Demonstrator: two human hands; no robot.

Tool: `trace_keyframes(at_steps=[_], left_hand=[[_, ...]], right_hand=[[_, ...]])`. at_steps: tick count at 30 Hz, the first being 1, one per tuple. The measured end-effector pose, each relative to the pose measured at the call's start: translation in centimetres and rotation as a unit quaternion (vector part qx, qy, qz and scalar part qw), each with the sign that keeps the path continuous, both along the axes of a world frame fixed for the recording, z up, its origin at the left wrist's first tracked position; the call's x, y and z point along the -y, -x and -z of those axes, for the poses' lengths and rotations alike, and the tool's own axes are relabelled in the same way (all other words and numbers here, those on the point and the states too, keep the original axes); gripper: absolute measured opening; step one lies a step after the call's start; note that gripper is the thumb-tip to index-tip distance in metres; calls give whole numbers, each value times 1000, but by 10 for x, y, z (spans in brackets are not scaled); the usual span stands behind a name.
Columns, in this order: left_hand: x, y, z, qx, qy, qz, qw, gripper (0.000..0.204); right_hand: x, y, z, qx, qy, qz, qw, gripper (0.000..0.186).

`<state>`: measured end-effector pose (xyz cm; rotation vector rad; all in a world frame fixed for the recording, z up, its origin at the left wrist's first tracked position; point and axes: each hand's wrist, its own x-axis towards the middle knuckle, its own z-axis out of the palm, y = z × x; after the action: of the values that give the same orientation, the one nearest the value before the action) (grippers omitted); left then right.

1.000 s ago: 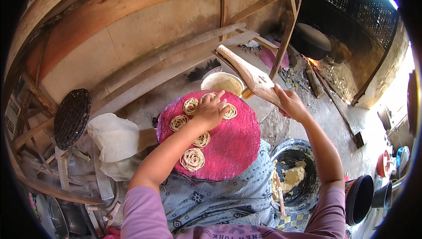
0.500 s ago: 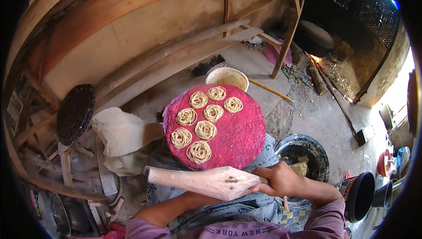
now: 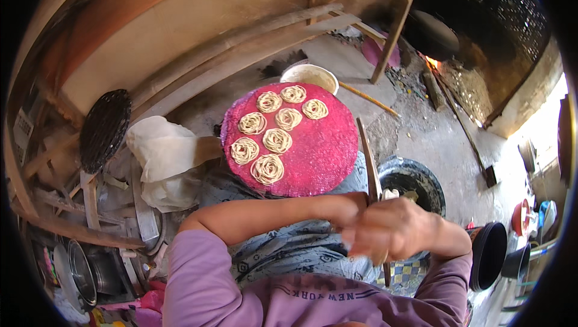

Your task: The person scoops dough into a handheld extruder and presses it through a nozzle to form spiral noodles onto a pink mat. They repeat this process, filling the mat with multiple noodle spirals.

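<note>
My two hands meet to the right of my lap, above the near edge of a dark tub [image 3: 430, 185] that holds pale material. My right hand [image 3: 400, 225] is curled closed and smeared by motion; what it grips is hidden. My left hand [image 3: 350, 209] reaches across to it, its fingers mostly covered. A narrow wooden stick [image 3: 370, 161] runs past the hands, showing above and below them; I cannot tell which hand holds it. A small white piece [image 3: 390, 194] pokes out behind the right hand. Before me lies a round pink board [image 3: 319, 158] with several coiled noodle-like dough nests [image 3: 277, 141].
Beyond the board stands a pale bowl [image 3: 310, 76], with a yellowish stick [image 3: 368, 99] beside it. A whitish bag [image 3: 159, 146] and a dark woven disc [image 3: 106, 131] are at left. A fire [image 3: 432, 62] burns under a black pan [image 3: 433, 35]. A black bucket [image 3: 487, 258] stands right.
The left arm has swung right, across my lap to the right hand. The pale bag-like thing with dark spots, formerly over my lap, has gone from sight. The wooden stick now shows above the hands.
</note>
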<state>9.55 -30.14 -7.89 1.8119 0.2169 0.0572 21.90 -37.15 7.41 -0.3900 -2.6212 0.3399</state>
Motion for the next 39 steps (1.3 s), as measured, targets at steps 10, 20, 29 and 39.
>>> trace_keyframes(at_steps=[10,20,29,39], left_hand=[[-16,12,-22,117,-241,-222,937,19],[3,-98,9,351,-77,-427,830,31],[-64,-119,-30,415,84,-390,817,12],[-111,-152,-75,173,431,-127,877,15]], right_hand=[[31,-168,37,-614,120,396,672,24],[25,-171,231,-878,206,276,332,56],[101,-142,360,177,418,736,502,30],[149,-224,116,-200,486,543,655,38]])
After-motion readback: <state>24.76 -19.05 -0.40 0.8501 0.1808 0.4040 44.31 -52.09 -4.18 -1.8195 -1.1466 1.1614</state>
